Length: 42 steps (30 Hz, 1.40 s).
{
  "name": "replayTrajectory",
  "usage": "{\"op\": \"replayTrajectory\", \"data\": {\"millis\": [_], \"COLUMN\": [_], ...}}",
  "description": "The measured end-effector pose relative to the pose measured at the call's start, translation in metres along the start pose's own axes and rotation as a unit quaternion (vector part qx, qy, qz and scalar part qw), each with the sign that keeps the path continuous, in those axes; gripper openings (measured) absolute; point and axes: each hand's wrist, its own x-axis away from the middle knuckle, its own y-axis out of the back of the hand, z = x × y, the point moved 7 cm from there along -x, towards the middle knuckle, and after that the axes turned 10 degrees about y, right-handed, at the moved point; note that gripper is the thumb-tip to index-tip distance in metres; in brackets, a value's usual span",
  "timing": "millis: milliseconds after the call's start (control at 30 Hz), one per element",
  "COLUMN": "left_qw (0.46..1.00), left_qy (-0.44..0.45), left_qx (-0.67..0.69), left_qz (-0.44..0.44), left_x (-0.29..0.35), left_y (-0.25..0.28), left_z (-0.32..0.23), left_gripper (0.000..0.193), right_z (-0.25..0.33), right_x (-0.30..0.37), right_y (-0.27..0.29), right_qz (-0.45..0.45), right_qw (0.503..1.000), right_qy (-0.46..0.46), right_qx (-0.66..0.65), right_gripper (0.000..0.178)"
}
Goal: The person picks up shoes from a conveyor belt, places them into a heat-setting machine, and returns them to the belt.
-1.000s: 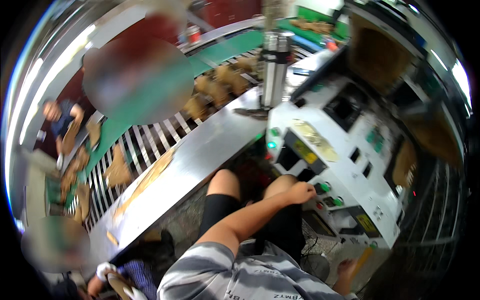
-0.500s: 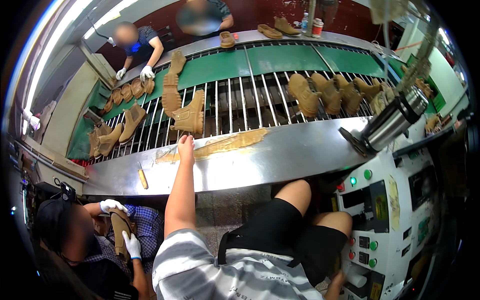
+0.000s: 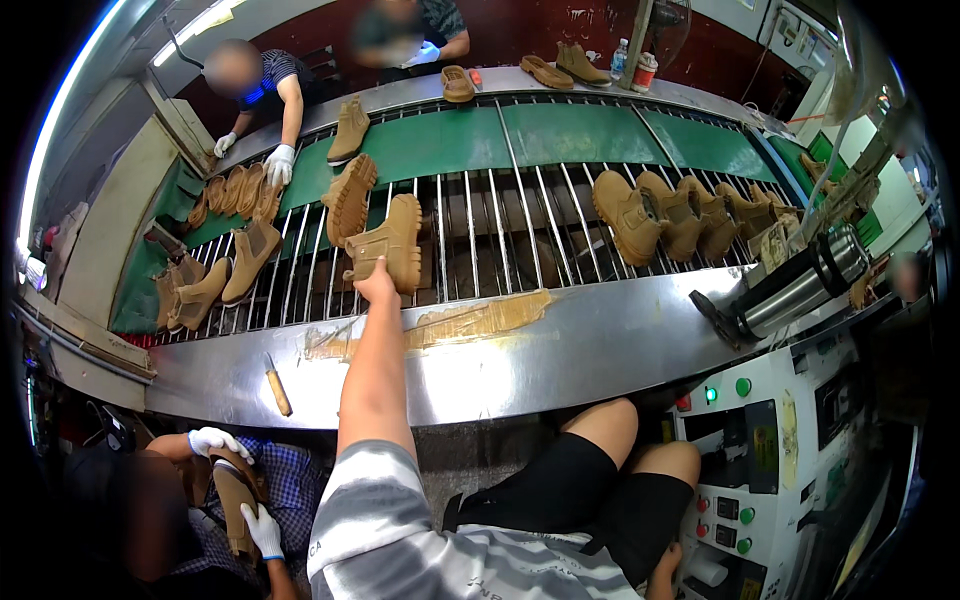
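Note:
My left hand reaches across the metal ledge and grips the near end of a tan ankle boot. Its thumb presses on the upper, and its other fingers are mostly hidden. This boot lies on its side on the roller conveyor, its chunky sole facing right. Just behind it is another tan boot with its tread showing, and farther back one more boot stands upright. Low at the right, my right hand hangs beside my leg near the white control panel, its fingers hidden.
A metal ledge runs before the conveyor, bearing a wooden-handled tool and a steel flask. More boots stand left and right on the rollers. A gloved co-worker holds a boot at lower left; two others work across the line.
My left hand has moved forward from the ledge's edge onto the near boot and taken hold of it. The boot behind now appears separate from the upright one. The view has shifted slightly.

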Motion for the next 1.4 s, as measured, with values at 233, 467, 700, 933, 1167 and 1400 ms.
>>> {"op": "replayTrajectory", "data": {"millis": [233,467,700,933,1167,1400], "left_qw": [0.982,0.965,0.852,0.635,0.487,0.558], "left_qy": [0.005,0.126,0.199,0.422,0.307,0.323], "left_qx": [-0.121,-0.074,-0.062,0.018,-0.085,-0.185], "left_qz": [0.147,0.220,0.481,0.647,0.813,0.742], "left_x": [0.024,0.056,0.270,0.538,0.711,0.670], "left_y": [-0.057,-0.056,-0.044,-0.043,-0.039,-0.048], "left_z": [0.012,-0.052,-0.058,0.037,0.108,0.233], "left_gripper": [0.057,0.046,0.048,0.058,0.056,0.032], "right_z": [-0.058,0.086,0.295,0.471,0.393,0.322], "right_x": [-0.016,-0.028,-0.028,-0.049,-0.090,-0.194], "right_y": [0.003,0.013,-0.018,0.001,0.135,0.317], "right_qz": [-0.024,-0.051,0.118,0.208,0.106,-0.206], "right_qw": [0.993,0.986,0.890,0.690,0.606,0.857], "right_qy": [0.089,0.069,0.151,0.189,0.152,0.211], "right_qx": [0.079,-0.145,-0.413,-0.667,-0.774,-0.423], "right_gripper": [0.019,0.020,0.041,0.097,0.072,0.095]}}
